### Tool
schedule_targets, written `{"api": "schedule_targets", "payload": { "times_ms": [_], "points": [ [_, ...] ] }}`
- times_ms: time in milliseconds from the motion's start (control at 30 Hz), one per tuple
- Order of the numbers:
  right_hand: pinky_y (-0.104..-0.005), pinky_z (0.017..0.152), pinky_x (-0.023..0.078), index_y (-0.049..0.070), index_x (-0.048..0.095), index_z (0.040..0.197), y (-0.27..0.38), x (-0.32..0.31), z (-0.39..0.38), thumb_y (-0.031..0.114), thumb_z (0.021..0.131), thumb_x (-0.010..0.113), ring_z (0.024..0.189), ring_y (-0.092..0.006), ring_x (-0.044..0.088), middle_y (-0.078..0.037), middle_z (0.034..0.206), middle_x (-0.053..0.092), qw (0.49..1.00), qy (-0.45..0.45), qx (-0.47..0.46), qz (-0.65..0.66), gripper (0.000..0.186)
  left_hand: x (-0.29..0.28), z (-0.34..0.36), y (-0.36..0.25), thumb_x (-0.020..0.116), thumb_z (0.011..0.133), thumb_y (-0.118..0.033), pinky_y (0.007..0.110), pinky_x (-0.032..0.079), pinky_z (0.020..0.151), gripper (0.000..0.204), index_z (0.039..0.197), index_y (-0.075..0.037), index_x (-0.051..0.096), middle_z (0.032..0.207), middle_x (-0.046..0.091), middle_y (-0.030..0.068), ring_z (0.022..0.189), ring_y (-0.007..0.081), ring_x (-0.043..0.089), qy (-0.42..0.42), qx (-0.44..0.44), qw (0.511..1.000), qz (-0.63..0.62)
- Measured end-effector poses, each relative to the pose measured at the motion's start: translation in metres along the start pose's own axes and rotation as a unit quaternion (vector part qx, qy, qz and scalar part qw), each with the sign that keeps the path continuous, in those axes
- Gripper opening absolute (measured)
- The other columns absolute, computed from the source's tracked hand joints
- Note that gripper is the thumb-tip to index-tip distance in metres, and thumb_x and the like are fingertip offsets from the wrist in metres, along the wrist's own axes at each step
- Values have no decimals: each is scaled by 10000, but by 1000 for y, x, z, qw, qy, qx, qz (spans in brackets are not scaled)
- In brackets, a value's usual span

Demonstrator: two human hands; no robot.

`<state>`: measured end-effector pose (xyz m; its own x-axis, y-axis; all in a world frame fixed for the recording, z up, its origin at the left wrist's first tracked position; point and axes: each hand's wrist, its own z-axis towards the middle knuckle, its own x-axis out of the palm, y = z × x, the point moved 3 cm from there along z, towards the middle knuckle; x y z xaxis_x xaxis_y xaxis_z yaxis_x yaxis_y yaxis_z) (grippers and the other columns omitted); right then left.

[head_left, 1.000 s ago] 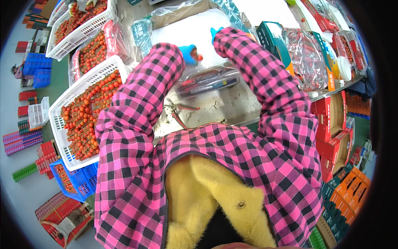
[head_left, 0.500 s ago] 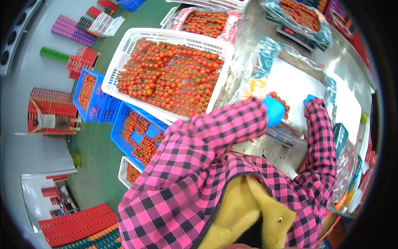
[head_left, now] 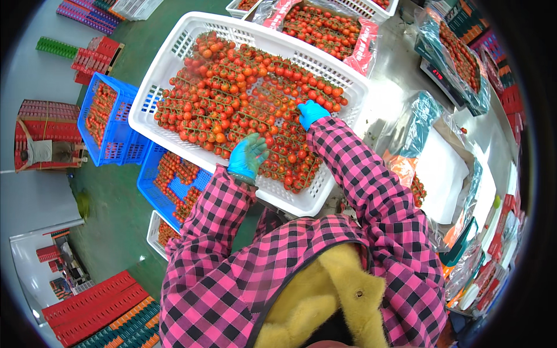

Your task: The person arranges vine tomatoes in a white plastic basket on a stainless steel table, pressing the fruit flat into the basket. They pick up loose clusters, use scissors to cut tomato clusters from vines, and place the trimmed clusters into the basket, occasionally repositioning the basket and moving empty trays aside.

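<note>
A large white plastic crate (head_left: 194,29) is heaped with red cherry tomatoes on the vine (head_left: 232,104). My left hand (head_left: 248,155), in a blue glove, is at the crate's near side, palm up with the fingers apart and nothing in it. Deeper in, at the right part of the heap, my right hand (head_left: 313,113), also gloved in blue, has its fingers bent around a truss of cherry tomatoes, its fingertips partly hidden. To the right lies an opened box lined with white paper (head_left: 439,168) and clear film; a small tomato truss (head_left: 418,191) shows at its near left edge.
Behind the crate stands a film-wrapped box of tomatoes (head_left: 322,29). Another packed box (head_left: 461,52) rests on a scale (head_left: 441,81) at the far right of the metal table (head_left: 386,87). Blue crates (head_left: 125,124) with tomatoes stand at the left above the green floor.
Both hands have left the paper-lined box and swung left to the white crate. My left hand has turned palm up and opened; my right hand now reaches into the tomatoes. The view has shifted.
</note>
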<state>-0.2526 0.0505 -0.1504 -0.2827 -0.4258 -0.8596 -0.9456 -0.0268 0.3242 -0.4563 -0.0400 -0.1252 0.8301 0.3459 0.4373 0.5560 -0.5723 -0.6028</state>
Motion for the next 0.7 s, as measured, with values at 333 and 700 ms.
{"api": "schedule_targets", "payload": {
  "times_ms": [333, 700],
  "points": [
    [-380, 757, 432, 65, 595, 837, 8, 10, 9, 222, 702, 569, 914, -268, 507, -108, 1025, 499, 971, -160, -163, 63, 208, 66, 74, 4, 479, 791, -229, 390, 364, 844, 360, 1105, -54, 465, 1039, 534, 90, 969, 219, 490, -28, 162, 969, 187],
    [-260, 666, 477, 51, 576, 958, -45, -87, -113, 270, 827, 500, 788, -152, 567, -70, 949, 584, 691, -130, 7, 711, 267, 111, -6, 14, 271, 880, -393, 465, 446, 778, 475, 1259, -113, 332, 1222, 407, 200, 969, 313, 517, 380, -145, 902, -146]
  ]
}}
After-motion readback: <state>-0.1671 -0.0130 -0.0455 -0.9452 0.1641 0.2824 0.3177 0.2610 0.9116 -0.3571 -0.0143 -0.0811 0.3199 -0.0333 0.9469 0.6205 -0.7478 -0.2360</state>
